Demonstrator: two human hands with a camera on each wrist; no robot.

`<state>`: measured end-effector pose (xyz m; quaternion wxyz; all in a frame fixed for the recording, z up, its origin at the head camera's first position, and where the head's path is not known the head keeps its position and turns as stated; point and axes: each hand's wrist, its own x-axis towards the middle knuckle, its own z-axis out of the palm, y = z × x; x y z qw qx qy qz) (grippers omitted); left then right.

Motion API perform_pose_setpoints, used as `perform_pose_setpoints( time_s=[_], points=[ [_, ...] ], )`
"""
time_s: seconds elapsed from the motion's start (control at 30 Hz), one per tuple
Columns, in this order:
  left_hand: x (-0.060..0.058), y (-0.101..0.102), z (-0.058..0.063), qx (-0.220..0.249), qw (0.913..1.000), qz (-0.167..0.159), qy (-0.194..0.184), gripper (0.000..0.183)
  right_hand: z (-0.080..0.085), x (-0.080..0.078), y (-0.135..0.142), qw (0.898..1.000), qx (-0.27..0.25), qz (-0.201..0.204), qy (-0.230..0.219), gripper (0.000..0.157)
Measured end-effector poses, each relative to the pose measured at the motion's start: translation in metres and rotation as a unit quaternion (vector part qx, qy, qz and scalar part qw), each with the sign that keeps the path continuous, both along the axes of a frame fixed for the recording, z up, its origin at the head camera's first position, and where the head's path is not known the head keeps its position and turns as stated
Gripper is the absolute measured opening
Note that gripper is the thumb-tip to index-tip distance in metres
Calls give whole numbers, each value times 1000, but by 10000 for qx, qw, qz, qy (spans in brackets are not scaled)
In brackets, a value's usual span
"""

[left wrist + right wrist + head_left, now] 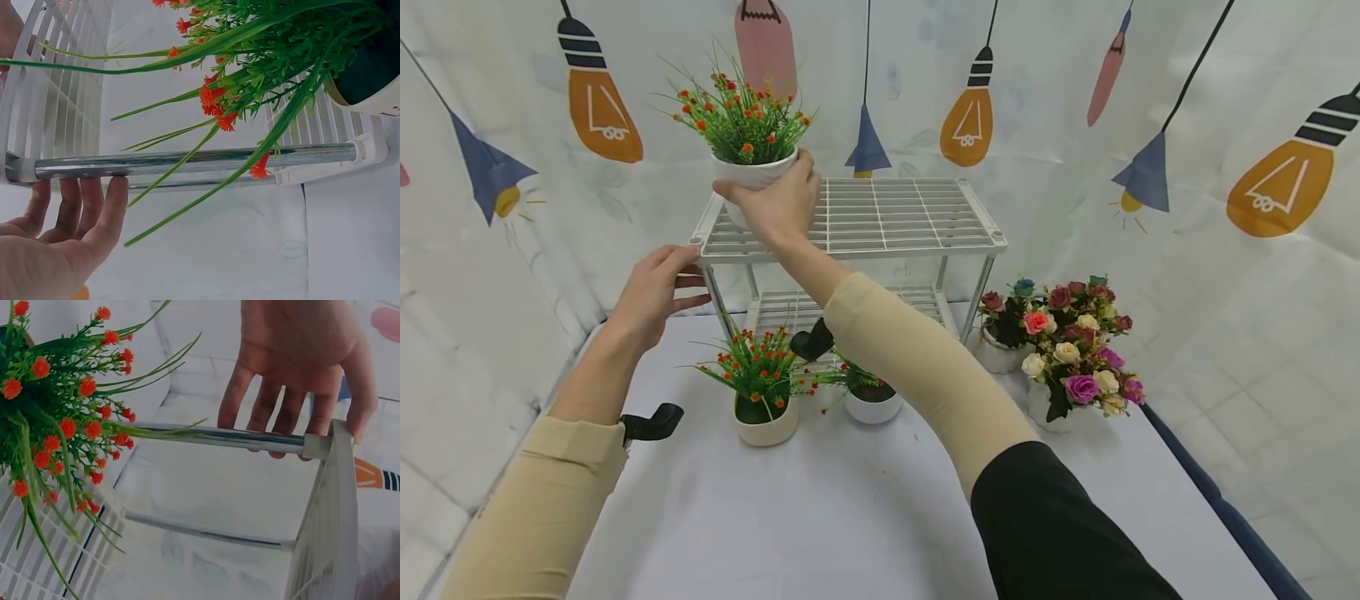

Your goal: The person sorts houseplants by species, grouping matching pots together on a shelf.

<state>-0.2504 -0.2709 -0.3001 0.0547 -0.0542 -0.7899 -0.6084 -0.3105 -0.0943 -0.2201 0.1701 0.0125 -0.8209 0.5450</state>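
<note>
My right hand grips a white pot of orange-red artificial flowers at the left end of the white two-tier shelf rack's top. Whether the pot bottom touches the slats cannot be told. At the rack's front left corner is my left hand. Its thumb lies against the top tier's edge, and its fingers pass behind the metal post, as the right wrist view shows. In the left wrist view, the fingers touch that same post.
Before the rack stand a cream pot and a white pot, both with orange-red flowers. Right of it, artificial roses fill pots on the white tablecloth. A printed curtain hangs behind.
</note>
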Motion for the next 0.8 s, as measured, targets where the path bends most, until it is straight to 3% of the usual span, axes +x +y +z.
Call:
perform_pose_setpoints(
  time_s=[0.3, 0.6, 0.8],
  points=[
    [2, 1, -2, 83, 9999, 34, 64, 40, 4, 16, 16, 9988, -178, 363, -283, 112],
    [4, 3, 0, 18, 10000, 55, 48, 46, 3, 44, 41, 9879, -789, 1268, 429, 97],
    [2, 3, -1, 73, 10000, 16, 19, 38, -2, 62, 60, 9775, -947, 1803, 547, 93]
  ],
)
